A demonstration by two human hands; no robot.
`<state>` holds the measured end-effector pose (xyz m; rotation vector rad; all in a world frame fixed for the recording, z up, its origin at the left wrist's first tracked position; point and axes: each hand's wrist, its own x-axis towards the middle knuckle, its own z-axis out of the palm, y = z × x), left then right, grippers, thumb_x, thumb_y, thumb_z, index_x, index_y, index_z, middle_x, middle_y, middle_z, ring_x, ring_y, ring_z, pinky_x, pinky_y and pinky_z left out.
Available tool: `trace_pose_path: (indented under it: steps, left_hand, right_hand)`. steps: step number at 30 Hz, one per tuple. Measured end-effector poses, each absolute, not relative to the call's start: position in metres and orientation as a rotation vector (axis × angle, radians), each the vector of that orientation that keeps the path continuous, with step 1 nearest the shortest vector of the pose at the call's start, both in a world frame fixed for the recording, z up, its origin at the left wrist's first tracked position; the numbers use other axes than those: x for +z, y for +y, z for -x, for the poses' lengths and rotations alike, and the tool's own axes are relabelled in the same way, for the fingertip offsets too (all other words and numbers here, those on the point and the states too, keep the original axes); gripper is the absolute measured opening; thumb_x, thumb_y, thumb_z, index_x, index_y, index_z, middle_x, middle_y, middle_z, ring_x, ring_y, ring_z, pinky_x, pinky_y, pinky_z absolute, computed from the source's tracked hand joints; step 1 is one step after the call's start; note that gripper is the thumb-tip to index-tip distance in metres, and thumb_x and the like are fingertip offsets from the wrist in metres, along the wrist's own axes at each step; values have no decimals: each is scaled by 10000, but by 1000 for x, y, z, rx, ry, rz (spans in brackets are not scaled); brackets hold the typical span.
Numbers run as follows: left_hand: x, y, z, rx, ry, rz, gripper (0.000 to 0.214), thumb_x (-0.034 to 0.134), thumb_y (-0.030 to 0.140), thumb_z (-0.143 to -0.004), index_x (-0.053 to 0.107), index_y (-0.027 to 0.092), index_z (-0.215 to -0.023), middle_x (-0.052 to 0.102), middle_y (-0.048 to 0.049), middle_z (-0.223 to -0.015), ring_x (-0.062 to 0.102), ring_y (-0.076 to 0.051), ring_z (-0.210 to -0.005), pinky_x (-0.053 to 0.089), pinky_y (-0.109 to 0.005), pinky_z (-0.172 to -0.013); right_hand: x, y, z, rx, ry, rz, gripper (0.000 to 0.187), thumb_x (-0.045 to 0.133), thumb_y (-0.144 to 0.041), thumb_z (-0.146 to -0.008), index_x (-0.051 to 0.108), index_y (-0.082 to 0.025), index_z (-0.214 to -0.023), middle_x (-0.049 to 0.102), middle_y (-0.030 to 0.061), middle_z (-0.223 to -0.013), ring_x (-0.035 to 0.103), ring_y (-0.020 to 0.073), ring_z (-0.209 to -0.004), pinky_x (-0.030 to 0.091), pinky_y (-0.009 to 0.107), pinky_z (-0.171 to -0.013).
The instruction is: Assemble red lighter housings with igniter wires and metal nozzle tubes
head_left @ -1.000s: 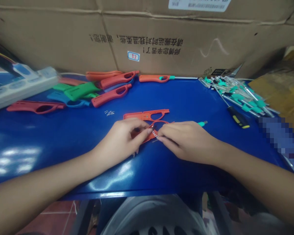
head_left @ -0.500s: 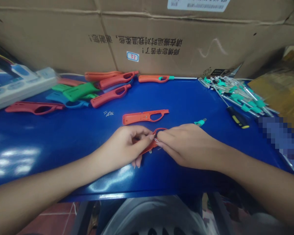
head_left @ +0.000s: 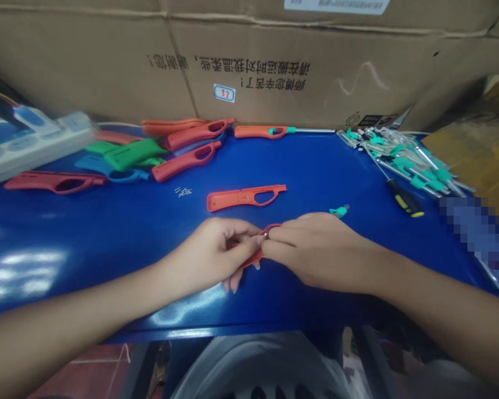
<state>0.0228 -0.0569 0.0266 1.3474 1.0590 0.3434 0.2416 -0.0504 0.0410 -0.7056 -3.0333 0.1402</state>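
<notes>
My left hand (head_left: 216, 252) is closed round an orange-red lighter casing half (head_left: 255, 256), thumb on top and fingertips showing below it. The far end of the casing, with its trigger loop, points up and right. My right hand (head_left: 320, 249) is closed over that end, its fingers pinched together against the casing by my left thumb. Whatever those fingers hold is hidden; only a tiny bright spot shows there. Just beyond my hands lies another orange casing half (head_left: 228, 200), hollow side up. A small green lighter part (head_left: 339, 211) lies behind my right hand.
Red, green and blue casings (head_left: 135, 154) are piled at the back left beside a power strip (head_left: 33, 145). An assembled lighter (head_left: 258, 132) lies by the cardboard box (head_left: 241, 55). Several metal tubes with green parts (head_left: 411, 158), a screwdriver (head_left: 403, 198) and small pins (head_left: 183, 192) also lie there.
My right hand has shifted slightly left and down over the casing. A thin white piece seen at its fingertips before is now mostly covered. The casing has tilted slightly.
</notes>
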Motion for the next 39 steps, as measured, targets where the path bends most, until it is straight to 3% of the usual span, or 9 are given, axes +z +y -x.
trace_pose_path:
  steps: [2, 6, 12, 19, 26, 30, 35, 39]
  left_hand:
    - [28, -55, -23, 343, 1051, -1354, 253, 567, 385, -974, 680, 165, -920, 570, 54, -465, 520, -88, -342, 418, -153, -364]
    - [30, -53, -22, 372, 1042, -1375, 244, 556, 367, -986, 684, 171, -919, 566, 63, -465, 511, -80, -341, 412, -146, -363]
    - [30, -53, -22, 356, 1018, -1371, 237, 554, 349, -986, 677, 167, -896, 561, 65, -476, 505, -76, -340, 401, -147, -353]
    - [34, -45, -20, 419, 1053, -1425, 218, 564, 332, -983, 671, 146, -945, 564, 63, -496, 478, -59, -347, 389, -132, -367]
    - [32, -48, -20, 405, 1076, -1441, 227, 566, 342, -970, 663, 138, -951, 595, 44, -599, 486, -55, -364, 401, -146, -369]
    - [30, -47, -19, 440, 1101, -1494, 252, 562, 364, -977, 695, 151, -1006, 614, 46, -613, 470, -50, -372, 384, -148, -372]
    - [25, -44, -16, 612, 1116, -1633, 235, 600, 356, -962, 739, 168, -938, 749, -10, -842, 675, -108, -703, 543, -183, -661]
    - [20, -44, -16, 615, 1124, -1624, 267, 711, 412, -884, 756, 169, -986, 781, -32, -906, 714, -166, -805, 562, -248, -742]
  right_hand:
    - [43, -50, -243, 154, -2972, 793, 140, 493, -156, -971, 627, -190, -989, 693, 36, -874, 594, 179, -703, 257, 332, -577]
    - [43, -47, -247, 231, -2864, 823, 268, 415, -274, -1064, 634, -182, -940, 670, 41, -937, 572, 154, -720, 300, 316, -593]
    - [32, -42, -250, 337, -2808, 628, 221, 446, -231, -1059, 644, -186, -969, 674, 31, -973, 600, 153, -837, 388, 290, -676]
    - [39, -38, -254, 606, -2672, 869, 170, 491, -274, -1049, 621, -199, -969, 646, 38, -992, 603, 154, -885, 441, 280, -761]
    - [29, -35, -255, 321, -2766, 546, 260, 427, -78, -997, 670, -172, -1005, 709, 55, -991, 613, 186, -927, 461, 309, -804]
    - [32, -36, -256, 384, -2707, 700, 199, 472, -208, -1044, 659, -173, -986, 681, 53, -979, 621, 174, -901, 466, 293, -787]
    - [37, -32, -259, 495, -2617, 750, 157, 515, -211, -1034, 652, -159, -976, 659, 63, -967, 619, 163, -901, 473, 273, -808]
    - [32, -31, -256, 412, -2659, 612, 257, 436, -137, -1042, 650, -158, -902, 656, 71, -915, 609, 174, -890, 471, 285, -814]
